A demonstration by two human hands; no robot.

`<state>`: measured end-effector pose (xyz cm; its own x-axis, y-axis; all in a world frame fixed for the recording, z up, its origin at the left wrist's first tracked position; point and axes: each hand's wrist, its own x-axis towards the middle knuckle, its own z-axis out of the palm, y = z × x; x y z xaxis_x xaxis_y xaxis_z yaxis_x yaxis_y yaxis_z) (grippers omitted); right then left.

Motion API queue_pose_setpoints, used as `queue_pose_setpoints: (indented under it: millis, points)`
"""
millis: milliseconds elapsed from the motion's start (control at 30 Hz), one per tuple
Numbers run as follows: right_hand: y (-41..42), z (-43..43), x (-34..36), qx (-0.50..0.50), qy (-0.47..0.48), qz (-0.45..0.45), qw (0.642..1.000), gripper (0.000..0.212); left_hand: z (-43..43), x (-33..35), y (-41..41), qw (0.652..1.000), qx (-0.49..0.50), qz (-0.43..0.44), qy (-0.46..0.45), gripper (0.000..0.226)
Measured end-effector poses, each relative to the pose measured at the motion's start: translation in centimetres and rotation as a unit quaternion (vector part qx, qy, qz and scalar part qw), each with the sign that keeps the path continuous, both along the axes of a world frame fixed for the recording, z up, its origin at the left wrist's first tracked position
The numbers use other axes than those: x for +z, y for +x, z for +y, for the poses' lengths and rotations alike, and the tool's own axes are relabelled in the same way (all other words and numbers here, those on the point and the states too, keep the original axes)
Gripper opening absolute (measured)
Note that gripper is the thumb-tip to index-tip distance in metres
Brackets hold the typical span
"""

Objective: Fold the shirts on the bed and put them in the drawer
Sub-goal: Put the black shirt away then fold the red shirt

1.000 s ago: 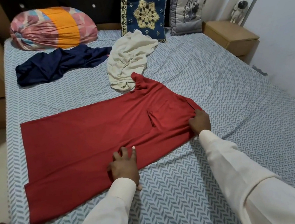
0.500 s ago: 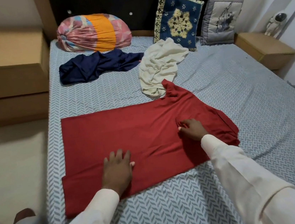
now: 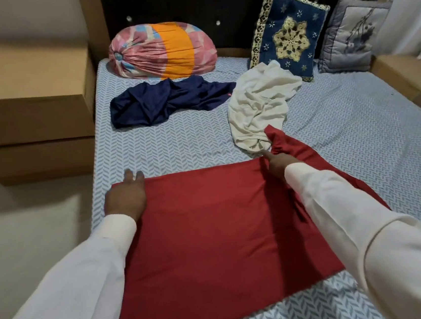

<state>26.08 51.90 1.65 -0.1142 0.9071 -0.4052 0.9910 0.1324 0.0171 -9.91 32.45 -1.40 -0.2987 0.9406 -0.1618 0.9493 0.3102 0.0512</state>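
Left hand (image 3: 125,197) lay flat-fingered on the red shirt (image 3: 212,225), right hand's (image 3: 277,163) grip unclear; the one-o'clock sleeve risked dragging the cream shirt (image 3: 256,106).

My red shirt (image 3: 207,226) lies flat and smooth near me on the bed (image 3: 359,127). The dark blue shirt (image 3: 165,101) and cream shirt (image 3: 258,105) lie crumpled farther up.

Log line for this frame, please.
step: folding red shirt | left hand: flat on its far left corner | right hand: at bunched fabric, grip unclear | navy shirt, cream shirt: crumpled, unfolded
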Motion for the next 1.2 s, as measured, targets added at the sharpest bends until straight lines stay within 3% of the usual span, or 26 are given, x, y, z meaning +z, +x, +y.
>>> queue_pose_setpoints:
  millis: [167, 233, 300, 400, 533, 633, 733, 833, 933, 1067, 1133, 1200]
  points:
    - [0.9, 3.4, -2.1, -0.056, 0.003, 0.029, 0.998, 0.062, 1.6, 0.2, -1.2, 0.999, 0.014, 0.026, -0.022, 0.034]
    - [1.3, 3.6, -2.3, -0.060, -0.015, 0.049, 0.997, 0.030, 1.7, 0.1, -1.4, 0.999, 0.019, 0.023, -0.021, 0.034]
    - [1.0, 2.6, -1.2, -0.088, -0.013, 0.075, 0.993, 0.020, 1.6, 0.1, -1.5, 0.999, 0.028, 0.011, -0.019, 0.032]
    - [1.7, 1.8, -0.9, -0.103, -0.018, 0.104, 0.989, 0.018, 1.1, 0.5, -1.9, 0.995, 0.076, -0.062, -0.013, 0.028]
    - [2.9, -0.5, -0.2, -0.068, -0.004, 0.126, 0.990, 0.020, -1.8, 1.8, -1.4, 0.992, 0.077, -0.095, 0.022, 0.017]
    - [4.2, -3.8, -0.3, -0.055, 0.089, 0.146, 0.984, 0.022, -5.3, 2.5, -0.7, 0.995, 0.036, -0.056, 0.068, 0.008]
    - [6.4, -8.5, -0.4, -0.089, 0.216, 0.206, 0.950, 0.012, -8.9, 2.9, 0.3, 0.996, -0.007, -0.023, 0.090, 0.011]
    - [9.0, -12.2, -0.6, -0.098, 0.262, 0.216, 0.935, 0.010, -12.5, 2.4, 1.7, 0.996, -0.021, -0.012, 0.086, 0.015]
    - [11.1, -14.8, -0.5, -0.081, 0.272, 0.194, 0.939, 0.011, -15.9, 1.4, 3.2, 0.995, 0.004, -0.056, 0.080, 0.015]
    - [12.4, -16.6, -1.1, -0.071, 0.246, 0.161, 0.953, 0.013, -18.1, 1.8, 5.4, 0.952, 0.151, -0.236, 0.120, 0.029]
    - [12.6, -16.9, -1.3, -0.070, 0.235, 0.153, 0.957, 0.014, -18.3, 1.4, 5.9, 0.942, 0.160, -0.264, 0.129, 0.033]
    - [12.4, -17.2, -1.5, -0.051, 0.221, 0.139, 0.964, 0.012, -18.4, 1.0, 5.5, 0.952, 0.150, -0.232, 0.131, 0.034]
